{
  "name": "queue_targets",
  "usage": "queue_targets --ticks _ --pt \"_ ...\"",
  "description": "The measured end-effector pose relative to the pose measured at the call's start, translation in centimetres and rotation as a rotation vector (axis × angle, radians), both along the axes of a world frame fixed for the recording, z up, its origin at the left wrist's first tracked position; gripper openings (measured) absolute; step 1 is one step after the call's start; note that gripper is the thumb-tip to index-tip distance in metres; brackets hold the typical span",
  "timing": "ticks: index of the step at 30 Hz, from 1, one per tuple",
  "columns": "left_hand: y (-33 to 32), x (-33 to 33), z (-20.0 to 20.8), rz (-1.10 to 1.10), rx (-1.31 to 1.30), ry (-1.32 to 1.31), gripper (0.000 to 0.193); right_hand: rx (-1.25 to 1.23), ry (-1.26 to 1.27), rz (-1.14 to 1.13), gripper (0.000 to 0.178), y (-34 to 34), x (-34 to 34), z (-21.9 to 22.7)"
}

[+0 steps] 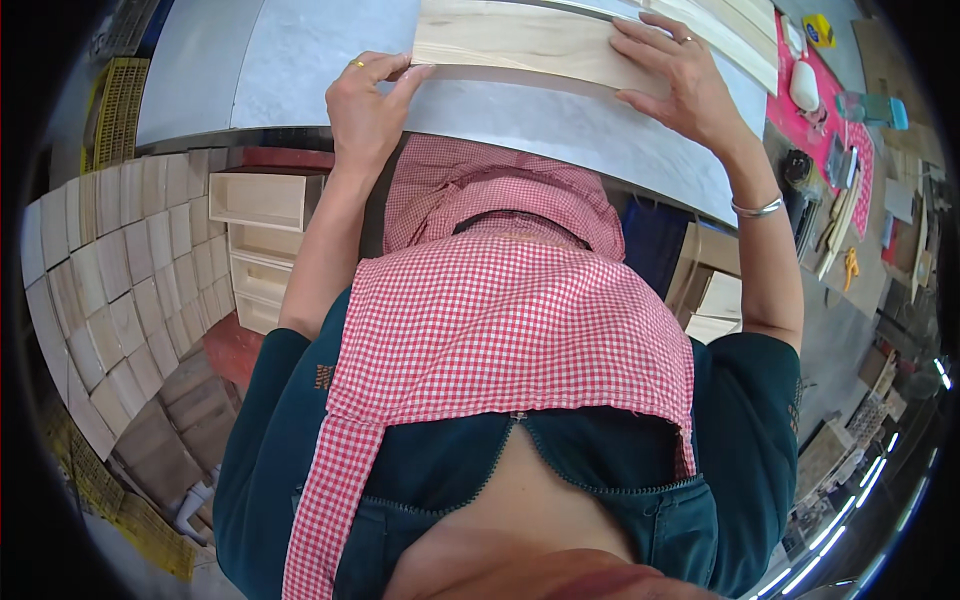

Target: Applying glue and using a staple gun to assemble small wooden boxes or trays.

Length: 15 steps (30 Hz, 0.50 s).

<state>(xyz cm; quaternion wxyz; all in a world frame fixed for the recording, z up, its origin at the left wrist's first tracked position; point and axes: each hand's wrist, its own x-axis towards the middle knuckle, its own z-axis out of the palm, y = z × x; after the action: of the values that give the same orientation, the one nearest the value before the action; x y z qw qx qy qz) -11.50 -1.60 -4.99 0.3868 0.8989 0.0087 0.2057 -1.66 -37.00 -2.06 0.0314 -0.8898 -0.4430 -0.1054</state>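
A pale wooden board [520, 38] lies lengthwise in front of me over the grey-white worktable [300, 65], its far edge partly beyond the top of the view. At its left end my left hand [370, 105] pinches the near corner between thumb and fingers. My right hand [685, 85] grips the right end, thumb by the near edge and fingers reaching across toward the far edge. Just past the right hand, several long pale wood strips [745, 45] lie on the table. The underside of the board is hidden.
Stacked wooden blocks or boxes [120, 270] rise at the left, beside open wooden boxes [258, 200]. Yellow crates [118, 110] stand farther left. To the right, a pink-covered surface [815, 120] holds a white bottle [803, 85], a teal-lidded clear container [872, 110] and small tools.
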Motion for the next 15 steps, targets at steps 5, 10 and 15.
queue_targets --ticks 5,10,15 --pt "0.0 -0.2 0.0 -0.002 0.042 -0.007 0.022 0.162 -0.081 -0.064 0.039 0.5 -2.1 0.7" --pt "0.0 0.0 0.1 -0.006 0.034 0.009 0.021 0.557 0.183 -0.418 0.024 -3.4 -5.8 -0.3" --pt "0.6 -0.1 0.3 -0.001 0.079 0.054 0.019 0.686 0.266 -0.558 0.013 -2.6 -8.3 -1.4"
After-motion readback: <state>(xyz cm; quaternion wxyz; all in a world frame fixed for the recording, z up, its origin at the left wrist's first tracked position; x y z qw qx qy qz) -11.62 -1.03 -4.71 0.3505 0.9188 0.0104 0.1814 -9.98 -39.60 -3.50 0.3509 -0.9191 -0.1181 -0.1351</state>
